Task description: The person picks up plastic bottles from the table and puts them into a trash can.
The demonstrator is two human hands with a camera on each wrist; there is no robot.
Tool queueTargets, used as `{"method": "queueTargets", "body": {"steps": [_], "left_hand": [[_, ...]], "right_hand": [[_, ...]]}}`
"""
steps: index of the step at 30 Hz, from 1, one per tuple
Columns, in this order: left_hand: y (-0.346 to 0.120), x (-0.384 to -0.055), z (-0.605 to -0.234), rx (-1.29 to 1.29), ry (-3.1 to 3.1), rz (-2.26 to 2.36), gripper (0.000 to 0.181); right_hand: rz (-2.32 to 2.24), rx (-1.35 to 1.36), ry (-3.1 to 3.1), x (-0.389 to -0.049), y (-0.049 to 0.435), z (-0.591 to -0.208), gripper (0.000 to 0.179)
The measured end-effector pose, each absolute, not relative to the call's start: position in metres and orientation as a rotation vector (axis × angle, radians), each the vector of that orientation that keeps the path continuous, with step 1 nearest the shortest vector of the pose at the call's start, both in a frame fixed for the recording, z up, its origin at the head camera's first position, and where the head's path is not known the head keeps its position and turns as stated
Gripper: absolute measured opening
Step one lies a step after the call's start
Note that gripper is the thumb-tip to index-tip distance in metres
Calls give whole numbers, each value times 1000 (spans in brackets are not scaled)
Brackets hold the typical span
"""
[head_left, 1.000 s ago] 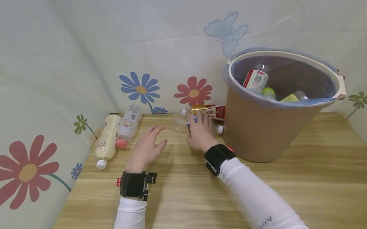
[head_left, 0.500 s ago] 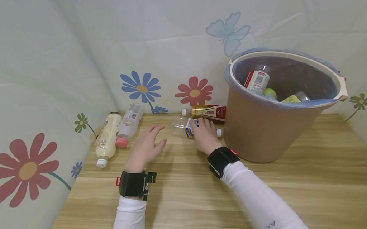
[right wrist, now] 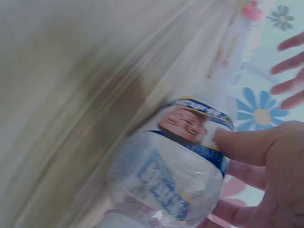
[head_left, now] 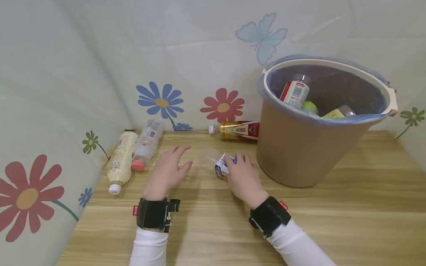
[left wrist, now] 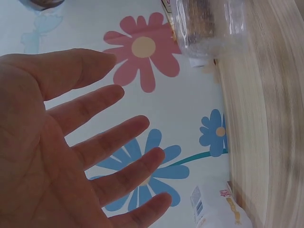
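Observation:
My right hand (head_left: 244,180) grips a clear plastic bottle (head_left: 223,165) with a blue-and-white label, low over the table. In the right wrist view, my thumb lies on the label of this plastic bottle (right wrist: 166,175), and its white cap shows at the lower edge. My left hand (head_left: 167,172) hovers over the table with fingers spread and holds nothing. To its left lie a clear bottle with a pink cap (head_left: 148,142) and a pale yellow bottle with a white cap (head_left: 122,159). Behind my right hand, a bottle with a gold-and-red label (head_left: 239,130) lies against the wall.
A tall brown bin (head_left: 293,151) with a blue liner stands on the wooden table (head_left: 214,241), to the right of my right hand. Several discarded containers lie inside it. A flower-printed sheet (head_left: 190,38) closes off the back and sides.
My right hand has closed around the clear bottle and drawn it toward me, away from the gold-and-red one. The left hand has stayed nearly still.

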State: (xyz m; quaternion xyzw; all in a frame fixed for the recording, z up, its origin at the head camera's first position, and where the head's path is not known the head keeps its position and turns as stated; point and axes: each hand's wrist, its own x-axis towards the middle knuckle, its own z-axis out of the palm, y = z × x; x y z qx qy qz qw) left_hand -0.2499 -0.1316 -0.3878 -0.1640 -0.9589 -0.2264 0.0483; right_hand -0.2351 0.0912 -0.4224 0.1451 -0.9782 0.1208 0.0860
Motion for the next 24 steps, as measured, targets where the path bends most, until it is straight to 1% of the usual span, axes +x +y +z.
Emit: {"method": "queueTargets", "body": {"steps": [7,10,15,20,24], "left_hand": [[-129,-250,-389,-535,-2918,-686,52],[-127,-250,-388,-542,-2914,-701,54],[-124,-249,-387,-519,-2917,-739,58],[-122,-249,-388,-534,-2924,-727,61],[-117,-250,-389,-585,-2890,-716,60]], "right_hand": [[507,390,-2862,-201,96,-425,51],[583,398,-2823,-195,98,-425,59],[677,409,-2782,-195,102,-425,75],[712,394,-2825,-199,106,-429,82],[699,401,-2872,-202,110,-436,88]]}}
